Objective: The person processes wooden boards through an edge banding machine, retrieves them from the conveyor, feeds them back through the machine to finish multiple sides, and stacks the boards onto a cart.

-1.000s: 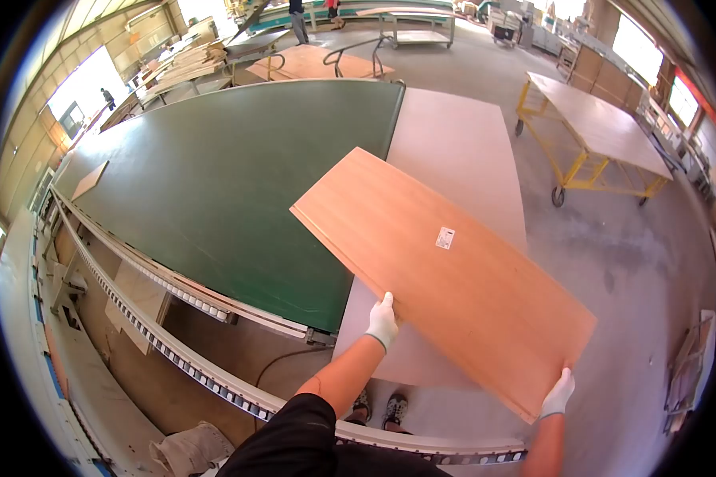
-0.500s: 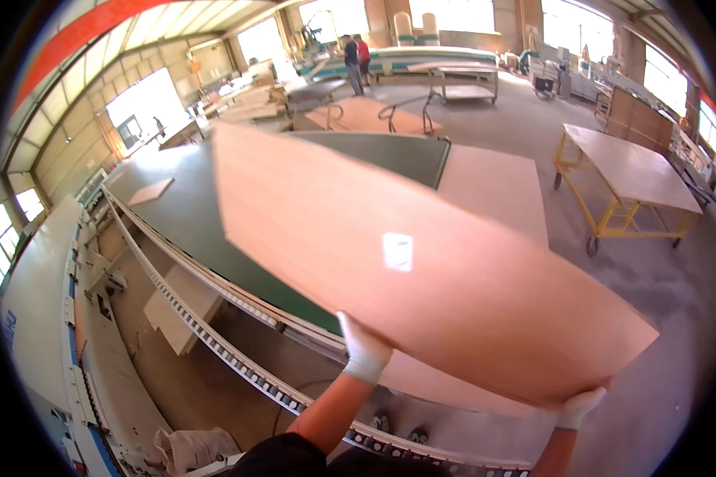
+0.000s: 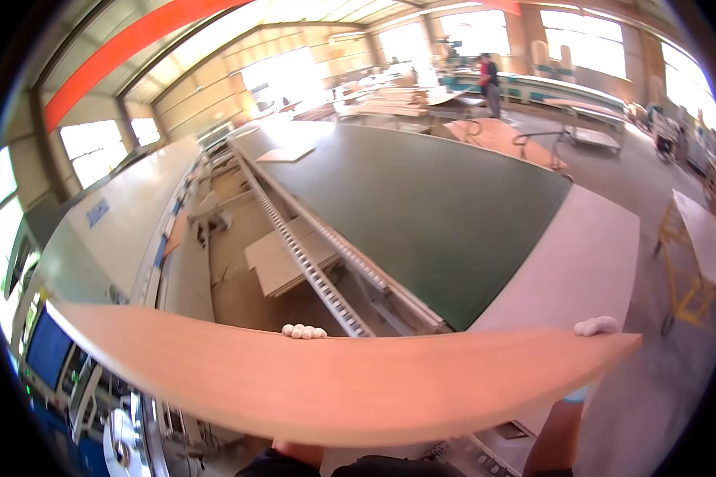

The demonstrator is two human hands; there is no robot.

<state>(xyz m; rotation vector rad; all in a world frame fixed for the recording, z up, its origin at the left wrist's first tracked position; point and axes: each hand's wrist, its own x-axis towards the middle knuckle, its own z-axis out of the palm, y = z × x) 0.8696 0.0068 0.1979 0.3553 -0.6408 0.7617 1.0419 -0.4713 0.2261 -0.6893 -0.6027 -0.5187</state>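
Observation:
A long wood-grain panel (image 3: 342, 381) stretches across the front of the view, held between my two gloved hands. My left hand (image 3: 304, 331) wraps its white-gloved fingers over the far edge, left of the middle. Near the right end, my right hand (image 3: 597, 326) curls over the same edge. Both palms are hidden behind the panel. Beyond it lies a large green-topped table (image 3: 422, 207), with a pale board (image 3: 573, 254) at its right end. A small light panel (image 3: 286, 154) rests on the far left of the green top.
A roller rail (image 3: 302, 258) runs along the table's left side, with loose boards (image 3: 294, 262) beneath. A long machine (image 3: 127, 230) stands at left, its blue control unit (image 3: 49, 350) close by. At right is a yellow-framed cart (image 3: 692, 254). People (image 3: 489, 83) stand far back.
The panel has swung from slanting over the green table to lying crosswise close to my body, its left end now by the machine. My view has turned left. Both hands keep hold.

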